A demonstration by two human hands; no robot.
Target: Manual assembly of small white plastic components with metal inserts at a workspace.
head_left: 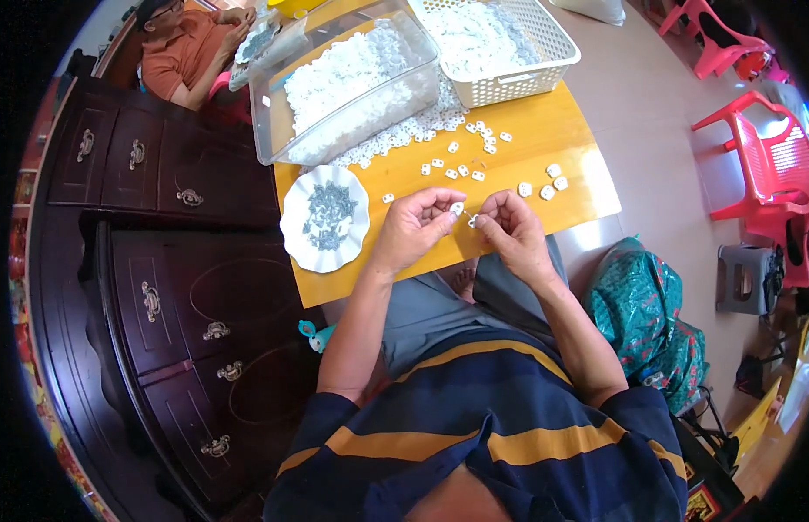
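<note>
Above the table's near edge, my left hand (411, 230) pinches a small white plastic piece (457, 209) between thumb and fingertips. My right hand (518, 237), close beside it, is closed on a second small white piece (472, 222). Something thin seems to bridge the two pieces, too small to make out. To the left of my left hand stands a white scalloped plate (359, 193) with a heap of small grey, shiny parts (330, 213). Several white pieces with dark holes (451, 173) lie just beyond my hands, and a few thicker ones (547, 192) rest right of them.
A see-through bin (267, 139) and a white perforated basket (518, 85), both full of white pieces, stand at the back of the yellow table (578, 157). Dark drawers (187, 296) flank the left. A green bag (635, 291) sits right. Another person (191, 52) works at far left.
</note>
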